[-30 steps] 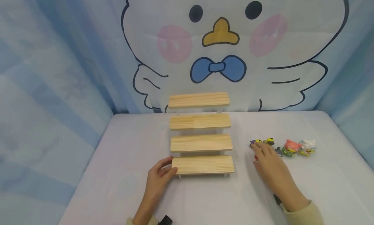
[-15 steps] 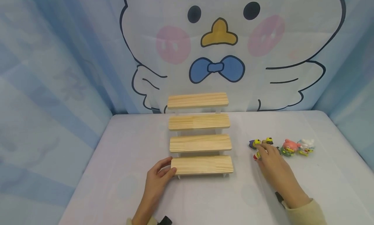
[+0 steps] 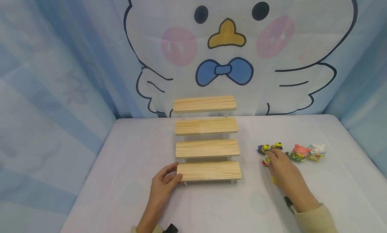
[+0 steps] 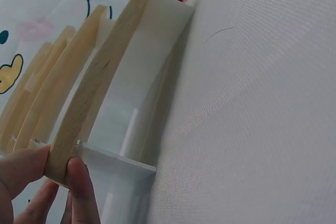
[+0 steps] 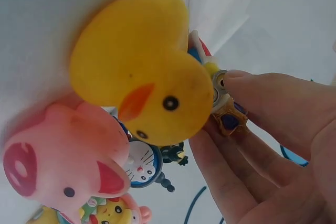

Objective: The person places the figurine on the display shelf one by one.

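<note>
My left hand (image 3: pixel 164 184) pinches the left end of the lowest wooden shelf board (image 3: pixel 210 170), part of a four-step display stand, thumb on one face and fingers on the other. My right hand (image 3: pixel 282 169) is down among small toy figures right of the stand. In the right wrist view its thumb touches a small goggled toy figure (image 5: pixel 220 87), with the fingers on the other side; some fingertips are hidden behind a yellow rubber duck (image 5: pixel 131 61). A purple-and-yellow figure (image 3: pixel 263 149) and a red-and-yellow figure (image 3: pixel 265 161) lie beside the fingers.
A pink figure (image 3: pixel 300 152) and a white figure (image 3: pixel 316 151) stand further right. A pink toy pig (image 5: pixel 68 156) and a blue cat-faced figure (image 5: pixel 142 166) are near the duck. Behind the stand hangs a printed curtain (image 3: pixel 223 38); white cloth (image 3: pixel 145 139) covers the table.
My right hand has drawn back slightly to the right from the purple-and-yellow figure, uncovering the red-and-yellow one, then stayed nearly still. My left hand keeps its hold on the board.
</note>
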`<state>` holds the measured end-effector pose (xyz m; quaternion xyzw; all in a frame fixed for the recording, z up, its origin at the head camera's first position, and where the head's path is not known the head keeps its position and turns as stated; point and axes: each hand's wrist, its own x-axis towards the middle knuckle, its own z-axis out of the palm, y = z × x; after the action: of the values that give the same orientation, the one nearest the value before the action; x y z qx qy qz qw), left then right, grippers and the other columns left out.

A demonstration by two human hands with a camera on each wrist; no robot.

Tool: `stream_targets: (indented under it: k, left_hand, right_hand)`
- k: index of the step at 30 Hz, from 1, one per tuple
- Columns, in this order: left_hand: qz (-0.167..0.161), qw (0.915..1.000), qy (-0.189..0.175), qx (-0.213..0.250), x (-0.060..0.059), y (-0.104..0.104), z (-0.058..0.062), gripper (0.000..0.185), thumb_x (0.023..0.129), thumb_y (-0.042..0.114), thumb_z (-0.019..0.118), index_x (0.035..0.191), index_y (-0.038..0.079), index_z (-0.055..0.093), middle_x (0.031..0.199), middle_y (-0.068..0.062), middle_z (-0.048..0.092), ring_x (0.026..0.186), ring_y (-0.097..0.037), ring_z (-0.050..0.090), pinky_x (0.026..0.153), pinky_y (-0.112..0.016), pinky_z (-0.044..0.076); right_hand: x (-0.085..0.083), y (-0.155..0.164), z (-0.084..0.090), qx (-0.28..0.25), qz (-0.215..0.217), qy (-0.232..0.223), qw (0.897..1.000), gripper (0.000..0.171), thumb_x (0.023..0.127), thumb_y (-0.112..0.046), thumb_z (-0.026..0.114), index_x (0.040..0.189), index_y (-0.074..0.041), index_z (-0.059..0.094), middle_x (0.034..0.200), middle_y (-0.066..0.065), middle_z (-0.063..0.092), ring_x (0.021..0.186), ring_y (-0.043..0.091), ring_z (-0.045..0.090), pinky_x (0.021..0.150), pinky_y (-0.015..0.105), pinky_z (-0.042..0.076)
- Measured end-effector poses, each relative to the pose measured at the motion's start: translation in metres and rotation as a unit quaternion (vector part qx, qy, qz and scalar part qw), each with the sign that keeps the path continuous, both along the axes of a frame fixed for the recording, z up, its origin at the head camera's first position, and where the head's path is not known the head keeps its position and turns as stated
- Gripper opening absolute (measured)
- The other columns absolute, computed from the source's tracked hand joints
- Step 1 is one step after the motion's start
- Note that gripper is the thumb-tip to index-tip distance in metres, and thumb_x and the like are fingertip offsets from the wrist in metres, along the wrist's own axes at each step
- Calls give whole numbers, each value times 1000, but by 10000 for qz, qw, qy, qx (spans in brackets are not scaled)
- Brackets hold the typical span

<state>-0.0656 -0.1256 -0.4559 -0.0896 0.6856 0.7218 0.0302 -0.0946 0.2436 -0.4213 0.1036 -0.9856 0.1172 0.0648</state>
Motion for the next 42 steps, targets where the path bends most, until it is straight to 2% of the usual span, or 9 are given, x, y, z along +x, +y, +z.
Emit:
stream_targets:
  k: [5, 11, 25, 34, 42]
  left_hand:
    - [22, 9999, -95, -25, -2, 0, -3, 53, 86, 10, 78, 134, 1, 58, 130, -18, 57, 99, -17, 69, 81, -25, 60]
    - [24, 9999, -116, 23, -3, 0, -5, 53, 85, 10, 79, 134, 3, 59, 129, -18, 57, 100, -18, 69, 81, -27, 60]
    - [49, 9999, -126, -2, -2, 1, -5, 53, 85, 10, 79, 134, 3, 58, 129, -17, 57, 98, -16, 69, 80, -26, 60]
    - [44, 9999, -100, -48, -2, 1, -4, 53, 85, 12, 79, 134, 3, 59, 129, -17, 57, 96, -15, 69, 80, -26, 60]
    - [9, 10000, 42, 31, -1, -1, -4, 52, 87, 10, 76, 135, 1, 57, 130, -20, 56, 95, -13, 69, 80, -26, 60]
  right_hand:
    - [-2, 1, 0, -105, 104, 160, 9998, 28, 87, 5, 70, 114, 10, 63, 118, 27, 57, 115, 46, 55, 97, 60, 49]
    - [-4, 3, 0, -235, 183, 249, 9992, 26, 85, 7, 72, 110, 9, 65, 112, 24, 60, 109, 44, 59, 95, 58, 51]
    - [-9, 6, 2, -333, -52, -352, 9988, 28, 82, 1, 77, 109, 4, 69, 107, 18, 63, 105, 40, 60, 95, 59, 50]
    - [-10, 7, 5, -414, -71, -440, 9981, 23, 86, -1, 74, 108, 3, 71, 100, 15, 65, 96, 35, 61, 90, 57, 53]
    - [-9, 5, 8, -320, -2, -419, 9986, 20, 86, 1, 73, 106, 5, 72, 98, 15, 66, 98, 37, 63, 90, 57, 53]
